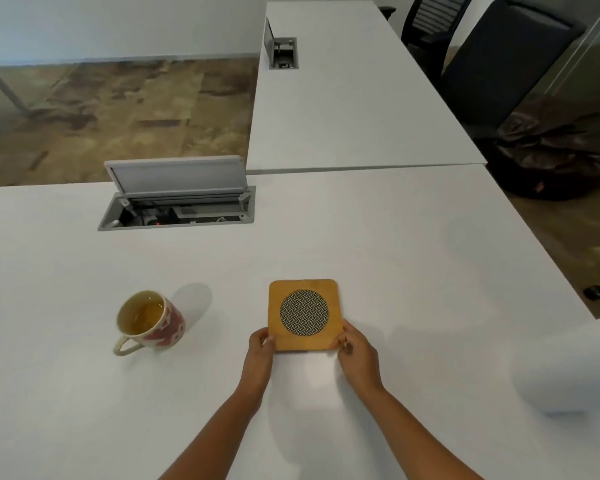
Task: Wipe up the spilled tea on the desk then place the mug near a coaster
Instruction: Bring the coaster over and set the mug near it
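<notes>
A square wooden coaster (305,314) with a round woven insert lies flat on the white desk (413,258), near the middle front. My left hand (260,351) pinches its near left corner and my right hand (355,351) pinches its near right corner. To the left, well apart from the coaster, stands a cream mug (149,322) with a red pattern, upright, with tea in it and its handle pointing toward me. No spilled tea shows on the desk, and no cloth is in view.
An open cable box (177,202) with its lid raised is set into the desk behind the mug. A second white desk (343,98) adjoins at the back, with black chairs (492,64) to the right. A pale blurred shape (568,372) sits at the right edge.
</notes>
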